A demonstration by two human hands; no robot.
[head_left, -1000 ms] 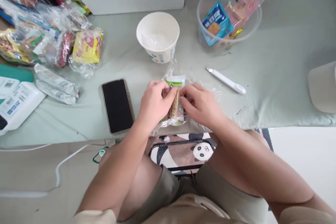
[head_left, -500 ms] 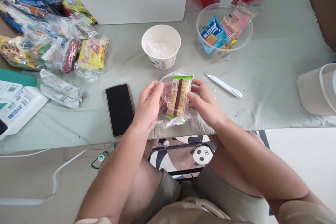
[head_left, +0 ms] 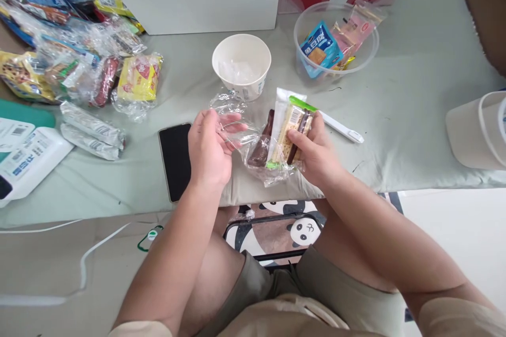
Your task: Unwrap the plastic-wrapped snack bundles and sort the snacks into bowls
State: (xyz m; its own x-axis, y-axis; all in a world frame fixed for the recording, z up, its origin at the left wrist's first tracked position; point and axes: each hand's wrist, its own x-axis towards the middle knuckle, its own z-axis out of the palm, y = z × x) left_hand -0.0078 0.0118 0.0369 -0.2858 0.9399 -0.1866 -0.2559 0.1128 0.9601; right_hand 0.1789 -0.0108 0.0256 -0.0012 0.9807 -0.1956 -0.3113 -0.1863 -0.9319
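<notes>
My left hand [head_left: 210, 148] is closed on one side of a clear plastic bag [head_left: 234, 102], its fingers bent into the crinkled film. My right hand [head_left: 318, 152] grips a snack packet [head_left: 291, 120] with a barcode and green ends, thumb across its front. A white packet [head_left: 281, 102] is fanned out behind it, and a dark brown packet [head_left: 261, 150] leans at the left, inside or behind the film. The lower ends of the packets are still within the bag. A white paper bowl [head_left: 242, 76] with clear plastic scraps in it stands just beyond my hands.
A white utility knife [head_left: 340, 129] lies right of my right hand, a phone [head_left: 174, 160] beside my left. A clear round tub [head_left: 336, 66] holds several packets. Wrapped snacks [head_left: 79, 63] are heaped at left, near a white bottle [head_left: 33, 160]. A white bucket [head_left: 474, 131] stands at right.
My hands have moved apart, the left pulling the bag leftward. The snack packets have fanned out to the right in my right hand, so the white and brown ones now show.
</notes>
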